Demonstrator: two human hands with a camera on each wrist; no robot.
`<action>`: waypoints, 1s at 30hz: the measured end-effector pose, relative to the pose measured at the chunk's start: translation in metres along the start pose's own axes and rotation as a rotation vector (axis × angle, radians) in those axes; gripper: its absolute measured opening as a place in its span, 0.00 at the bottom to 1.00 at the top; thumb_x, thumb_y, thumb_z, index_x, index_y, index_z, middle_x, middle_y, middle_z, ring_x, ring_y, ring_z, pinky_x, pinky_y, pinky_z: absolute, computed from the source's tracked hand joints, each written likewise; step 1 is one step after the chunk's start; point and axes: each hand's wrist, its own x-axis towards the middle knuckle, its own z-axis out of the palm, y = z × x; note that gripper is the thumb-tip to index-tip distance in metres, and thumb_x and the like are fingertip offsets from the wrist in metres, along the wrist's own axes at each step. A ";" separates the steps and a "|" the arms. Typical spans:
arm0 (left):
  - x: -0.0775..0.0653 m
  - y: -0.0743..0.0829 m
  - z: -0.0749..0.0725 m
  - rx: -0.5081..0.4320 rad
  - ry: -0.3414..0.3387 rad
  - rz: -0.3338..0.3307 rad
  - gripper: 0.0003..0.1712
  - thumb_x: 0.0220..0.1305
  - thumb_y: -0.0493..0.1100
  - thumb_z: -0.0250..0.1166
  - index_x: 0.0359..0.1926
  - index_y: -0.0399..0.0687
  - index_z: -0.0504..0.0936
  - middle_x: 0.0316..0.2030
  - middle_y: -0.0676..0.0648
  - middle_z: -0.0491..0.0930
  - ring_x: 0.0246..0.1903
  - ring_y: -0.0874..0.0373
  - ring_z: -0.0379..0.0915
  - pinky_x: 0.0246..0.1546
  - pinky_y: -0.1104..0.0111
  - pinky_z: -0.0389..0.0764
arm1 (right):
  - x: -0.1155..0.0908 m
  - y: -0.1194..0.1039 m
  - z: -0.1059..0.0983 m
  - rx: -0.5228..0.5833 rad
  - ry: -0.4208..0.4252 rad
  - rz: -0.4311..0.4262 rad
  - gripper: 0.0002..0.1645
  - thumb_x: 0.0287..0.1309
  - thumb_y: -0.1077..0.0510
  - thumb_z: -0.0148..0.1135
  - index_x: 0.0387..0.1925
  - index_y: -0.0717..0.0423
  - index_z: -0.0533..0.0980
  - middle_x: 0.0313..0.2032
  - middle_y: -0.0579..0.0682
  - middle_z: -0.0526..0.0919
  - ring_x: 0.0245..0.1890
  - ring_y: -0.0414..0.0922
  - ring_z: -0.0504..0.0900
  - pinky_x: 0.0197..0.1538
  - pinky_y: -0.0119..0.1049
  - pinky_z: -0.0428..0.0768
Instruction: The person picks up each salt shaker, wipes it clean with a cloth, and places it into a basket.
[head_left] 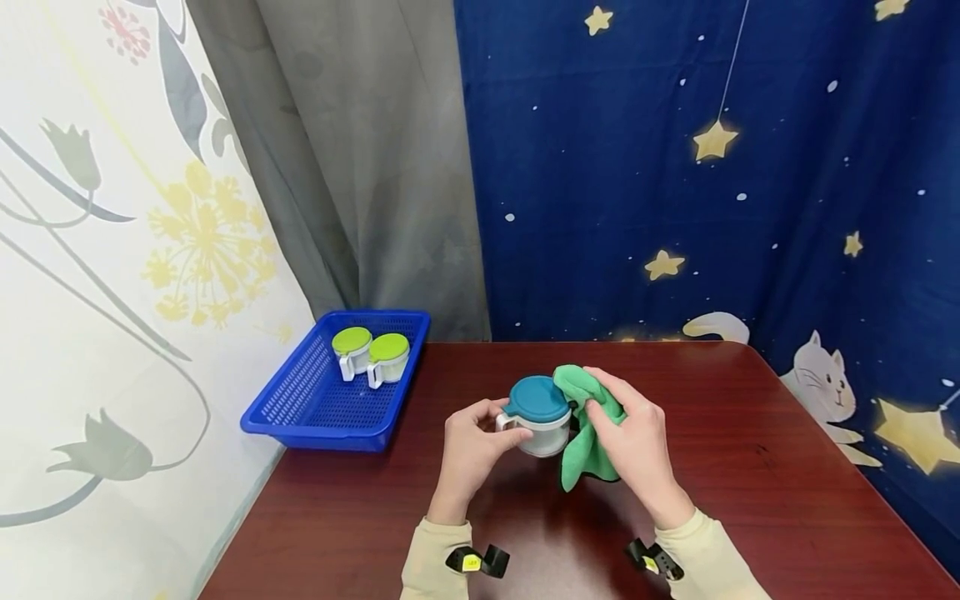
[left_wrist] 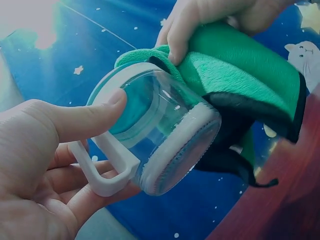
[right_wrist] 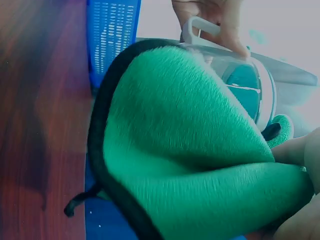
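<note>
Above the table, my left hand (head_left: pixel 476 446) holds a clear jar (head_left: pixel 546 435) by its white handle (left_wrist: pixel 107 167), thumb against the jar's side. A teal lid (head_left: pixel 538 398) covers the jar, and some white stuff lies inside at the bottom. My right hand (head_left: pixel 633 433) grips a green cloth (head_left: pixel 581 454) with black edging and presses a fold of it against the right side of the lid and jar. The left wrist view shows the cloth (left_wrist: pixel 225 80) draped beside the jar, hiding part of it. In the right wrist view the cloth (right_wrist: pixel 180 120) covers much of the picture.
A blue plastic basket (head_left: pixel 315 432) stands at the table's left, near a white patterned curtain. Inside it are two similar jars with lime-green lids (head_left: pixel 352 339). The dark red table (head_left: pixel 750 467) reaches back to grey and blue star-patterned curtains.
</note>
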 end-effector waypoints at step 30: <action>-0.003 -0.005 0.004 -0.015 -0.005 0.004 0.21 0.46 0.52 0.83 0.29 0.48 0.79 0.48 0.50 0.86 0.44 0.56 0.84 0.37 0.65 0.85 | -0.016 0.024 0.004 -0.043 -0.112 0.122 0.25 0.56 0.60 0.73 0.56 0.45 0.83 0.50 0.48 0.86 0.43 0.43 0.85 0.40 0.36 0.82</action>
